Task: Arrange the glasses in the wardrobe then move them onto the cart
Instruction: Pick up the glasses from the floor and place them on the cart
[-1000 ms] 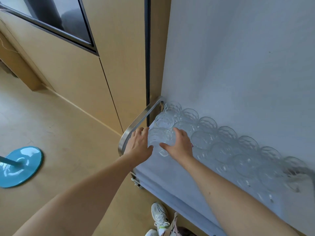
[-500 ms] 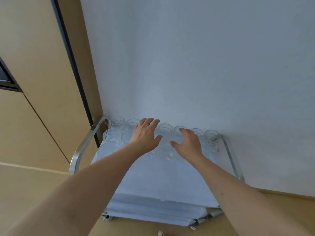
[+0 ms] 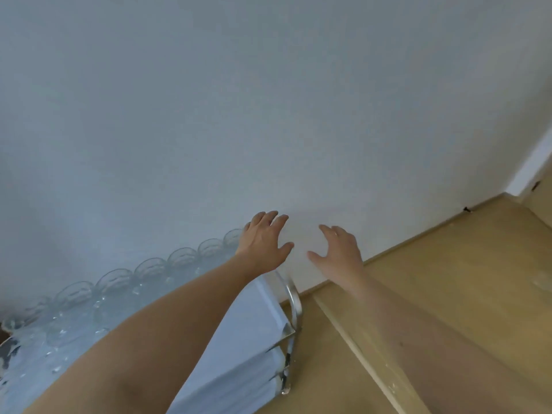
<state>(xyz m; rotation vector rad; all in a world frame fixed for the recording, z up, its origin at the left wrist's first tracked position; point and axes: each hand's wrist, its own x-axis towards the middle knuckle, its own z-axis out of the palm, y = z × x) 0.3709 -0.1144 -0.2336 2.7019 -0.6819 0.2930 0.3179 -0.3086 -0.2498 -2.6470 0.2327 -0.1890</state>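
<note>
Several clear glasses (image 3: 119, 282) stand in rows along the wall side of the cart's top shelf, at the lower left. The cart (image 3: 294, 306) has a metal frame and white cloth-covered shelves; my left forearm hides part of it. My left hand (image 3: 264, 239) is open with fingers spread, above the right end of the glass row, holding nothing. My right hand (image 3: 339, 246) is open too, in front of the white wall, just past the cart's right handle. Neither hand touches a glass.
A white wall (image 3: 268, 100) fills the upper view, right behind the cart. A beige wooden floor (image 3: 448, 279) lies to the right, with a raised strip or step edge (image 3: 358, 348) running diagonally beside the cart.
The view has swung to the right, from the cart's left end to its right end. Both hands have moved rightward along the glass row and now hover by the right handle, still holding nothing.
</note>
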